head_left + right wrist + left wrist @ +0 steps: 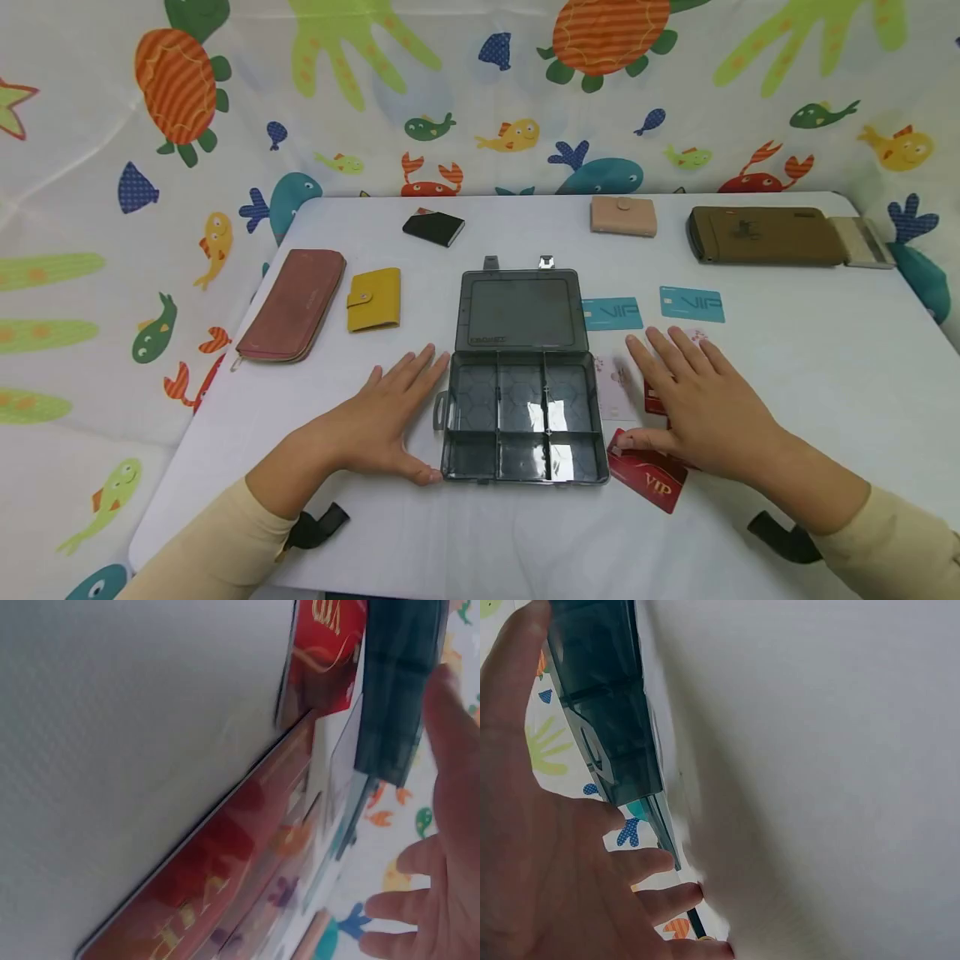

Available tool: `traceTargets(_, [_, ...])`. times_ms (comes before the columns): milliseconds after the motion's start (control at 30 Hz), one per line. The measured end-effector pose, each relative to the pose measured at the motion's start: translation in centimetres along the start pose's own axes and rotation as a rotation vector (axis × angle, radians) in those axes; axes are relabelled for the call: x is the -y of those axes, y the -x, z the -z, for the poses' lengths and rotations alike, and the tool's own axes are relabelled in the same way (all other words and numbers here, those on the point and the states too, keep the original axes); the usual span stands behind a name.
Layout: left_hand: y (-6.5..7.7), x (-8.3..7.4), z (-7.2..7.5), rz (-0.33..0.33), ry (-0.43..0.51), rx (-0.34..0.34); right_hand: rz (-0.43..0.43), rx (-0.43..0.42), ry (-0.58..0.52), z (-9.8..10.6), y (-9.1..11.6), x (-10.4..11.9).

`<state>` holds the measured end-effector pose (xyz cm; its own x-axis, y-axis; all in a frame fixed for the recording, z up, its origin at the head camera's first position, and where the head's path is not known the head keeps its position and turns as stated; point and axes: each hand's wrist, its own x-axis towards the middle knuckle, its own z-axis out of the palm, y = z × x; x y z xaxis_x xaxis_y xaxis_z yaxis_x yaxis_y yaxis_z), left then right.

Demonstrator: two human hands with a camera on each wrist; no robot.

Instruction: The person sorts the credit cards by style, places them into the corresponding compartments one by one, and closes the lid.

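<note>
A dark translucent compartment box [472,392] lies with its lid [521,312] folded back, its compartments bare. Fingers spread, my left hand [378,421] rests at the box's left side, with thumb and fingertips close to its edge. To the right, my right hand [708,412] is spread over several cards and holds none. Its thumb overlaps a red VIP card [654,483] by the box's corner. A second red card [202,877] lies partly under that hand, near a pale floral card [615,383]. Two blue VIP cards [692,304] [615,313] lie beyond the fingertips.
At left lie a reddish-brown zip wallet [292,304] and a yellow snap wallet [373,300]. Along the back are a black card holder [433,227], a beige wallet [623,217] and a long olive-brown wallet [765,236]. A cartoon-print curtain [465,83] hangs behind the white table.
</note>
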<state>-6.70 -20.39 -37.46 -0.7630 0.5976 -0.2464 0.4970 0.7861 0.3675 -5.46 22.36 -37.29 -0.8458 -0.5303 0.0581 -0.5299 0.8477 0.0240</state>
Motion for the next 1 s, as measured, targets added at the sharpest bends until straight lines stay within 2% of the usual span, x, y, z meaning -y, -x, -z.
traceTargets(333, [0.1,0.0,0.1,-0.001,0.026,0.008,-0.051,0.043,-0.070,-0.7,-0.9,-1.2])
traceTargets(567, [0.1,0.2,-0.1,0.008,0.032,0.019,-0.052,0.048,-0.145,-1.2,-1.5,-1.2])
traceTargets(1000, [0.1,0.1,-0.1,0.017,0.038,0.024,-0.080,0.065,-0.196,-1.2,-3.1,-1.2])
